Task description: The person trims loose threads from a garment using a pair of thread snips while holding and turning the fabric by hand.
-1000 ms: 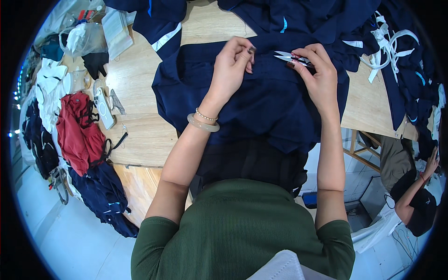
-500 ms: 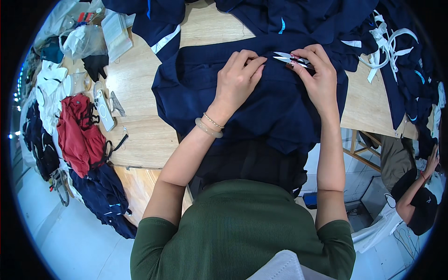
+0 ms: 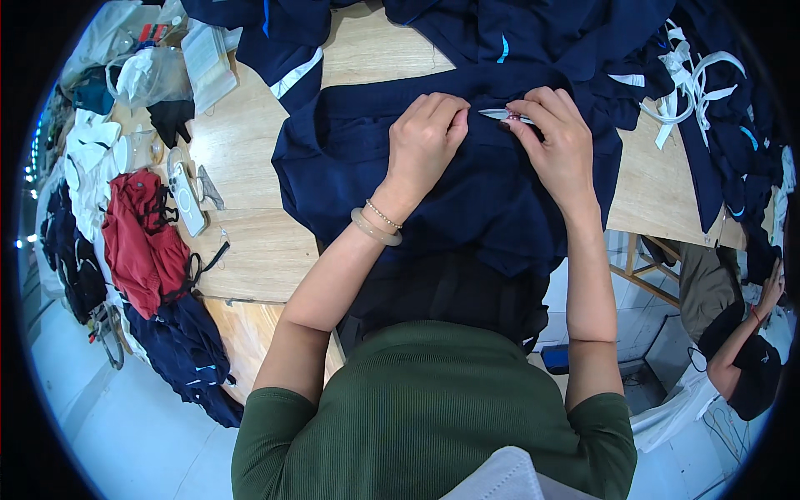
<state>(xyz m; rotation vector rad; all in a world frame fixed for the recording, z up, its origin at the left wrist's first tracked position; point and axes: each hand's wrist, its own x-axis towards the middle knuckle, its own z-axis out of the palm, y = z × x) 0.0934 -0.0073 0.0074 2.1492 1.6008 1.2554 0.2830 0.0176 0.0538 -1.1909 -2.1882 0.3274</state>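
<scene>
A navy blue garment [image 3: 483, 196] lies across the near edge of the table in front of me. Fingers pinched together, my left hand [image 3: 427, 137] grips its fabric near the waistband-like upper edge. My right hand [image 3: 557, 137] is closed around a pair of small thread snips [image 3: 495, 113]. The silver blades point left toward my left fingertips, close together, just above the cloth. Whether a thread lies between the hands is too small to tell.
More navy garments [image 3: 533, 33] cover the table's far side, with white strips [image 3: 690, 79] at right. A red garment [image 3: 143, 242], a phone [image 3: 187, 198] and plastic bags [image 3: 154, 75] lie left. At lower right another person [image 3: 737, 358] sits beside the table.
The snips' blades have come together from spread apart. My right hand has moved slightly left and down, and my left hand has shifted a little.
</scene>
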